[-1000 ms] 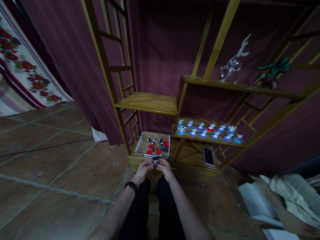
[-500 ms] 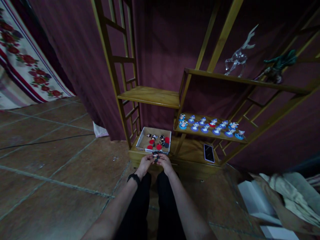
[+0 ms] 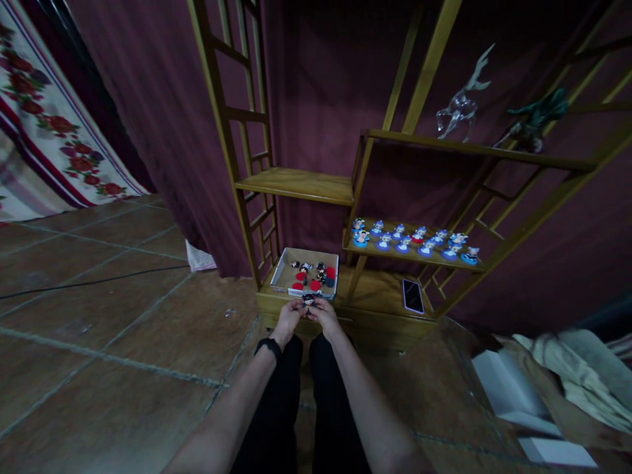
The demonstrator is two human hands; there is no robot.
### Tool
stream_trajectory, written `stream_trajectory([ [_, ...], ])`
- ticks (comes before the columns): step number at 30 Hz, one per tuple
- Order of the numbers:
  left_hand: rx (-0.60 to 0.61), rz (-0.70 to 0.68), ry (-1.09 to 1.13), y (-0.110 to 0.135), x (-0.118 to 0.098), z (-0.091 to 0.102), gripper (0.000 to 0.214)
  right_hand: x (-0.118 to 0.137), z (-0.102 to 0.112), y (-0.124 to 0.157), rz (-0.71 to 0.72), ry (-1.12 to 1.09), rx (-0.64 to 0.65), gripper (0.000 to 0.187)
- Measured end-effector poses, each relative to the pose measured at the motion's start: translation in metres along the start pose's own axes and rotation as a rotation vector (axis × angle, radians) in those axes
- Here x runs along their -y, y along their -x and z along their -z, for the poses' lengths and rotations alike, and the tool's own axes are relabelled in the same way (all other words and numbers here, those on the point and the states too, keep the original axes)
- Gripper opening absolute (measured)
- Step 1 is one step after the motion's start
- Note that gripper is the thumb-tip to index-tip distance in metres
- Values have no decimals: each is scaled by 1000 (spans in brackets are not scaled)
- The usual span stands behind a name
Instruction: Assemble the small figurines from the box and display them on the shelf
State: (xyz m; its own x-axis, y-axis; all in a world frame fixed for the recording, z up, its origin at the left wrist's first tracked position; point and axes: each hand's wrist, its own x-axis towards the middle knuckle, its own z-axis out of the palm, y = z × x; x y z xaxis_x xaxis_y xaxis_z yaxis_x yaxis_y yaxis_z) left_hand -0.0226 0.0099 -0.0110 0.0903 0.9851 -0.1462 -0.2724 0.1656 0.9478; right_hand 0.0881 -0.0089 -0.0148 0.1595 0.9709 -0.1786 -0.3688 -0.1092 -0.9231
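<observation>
Between my left hand (image 3: 289, 320) and my right hand (image 3: 326, 316) is a small dark-haired figurine (image 3: 309, 302), pinched by the fingers of both. It is upright, just in front of a shallow cardboard box (image 3: 277, 280) on the low shelf. Inside the box lie several more dark figurines (image 3: 322, 272) and several round red bases (image 3: 315, 285). My fingers cover the lower part of the held figurine, so its base is hard to make out.
Two rows of figurines (image 3: 403, 243) on coloured bases stand on the middle-right shelf (image 3: 353, 249). Below lies a phone (image 3: 413, 296). A clear deer ornament (image 3: 459, 112) and a dark green statue (image 3: 536, 122) occupy the upper shelf. White boxes (image 3: 513, 388) sit on the floor at right.
The view has shifted slightly, so the shelf's right side appears a little further left. Both hands keep hold of the figurine, which is tilted slightly differently and sits a little higher.
</observation>
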Motion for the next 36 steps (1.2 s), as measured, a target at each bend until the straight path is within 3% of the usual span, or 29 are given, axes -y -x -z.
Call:
stream_trajectory([
  [10, 7, -13, 25, 5, 2, 0, 27, -4, 0, -1, 5, 13, -23, 29],
  [20, 24, 2, -8, 3, -2, 1, 22, 1, 2, 0, -30, -65, 55, 31],
  [28, 40, -168, -132, -15, 2, 1, 30, 4, 10, -3, -35, -106, 45, 36],
  [36, 59, -209, -117, -20, 10, 2, 30, 7, 12, -6, -36, -102, 36, 40],
])
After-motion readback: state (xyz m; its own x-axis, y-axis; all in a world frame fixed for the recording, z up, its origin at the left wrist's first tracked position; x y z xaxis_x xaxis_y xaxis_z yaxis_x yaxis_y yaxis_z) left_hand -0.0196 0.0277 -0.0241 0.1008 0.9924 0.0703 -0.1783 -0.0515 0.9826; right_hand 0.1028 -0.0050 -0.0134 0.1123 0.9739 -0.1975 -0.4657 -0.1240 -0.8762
